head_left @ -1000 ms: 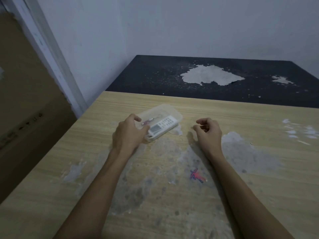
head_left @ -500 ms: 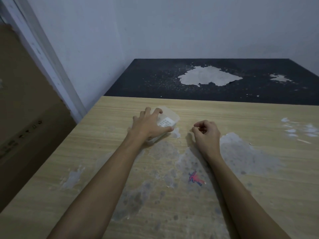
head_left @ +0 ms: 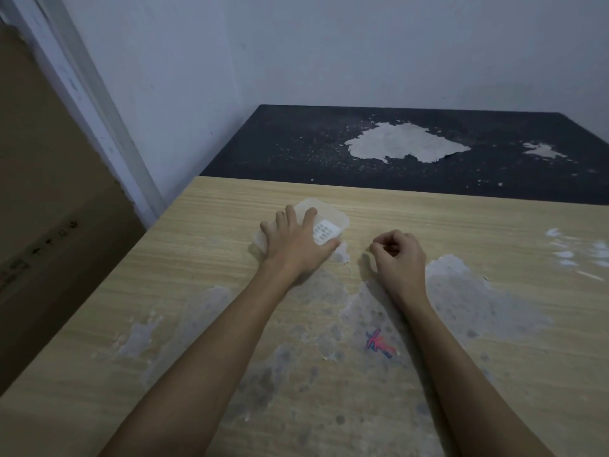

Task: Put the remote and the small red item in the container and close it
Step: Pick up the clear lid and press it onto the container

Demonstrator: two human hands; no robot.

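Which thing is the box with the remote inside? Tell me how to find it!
Look at the light wooden table, near its far edge by the black tabletop. The left hand lies flat on a small see-through plastic box there. It is the only box on the table, and white remote buttons show through its lid.

Both forearms enter from the bottom edge, bare to the limit of view; no sleeve, glove or cuff shows. Left hand (head_left: 296, 244) and right hand (head_left: 400, 260) carry no visible ring, watch, band or marking. Fingernails are too small to assess.
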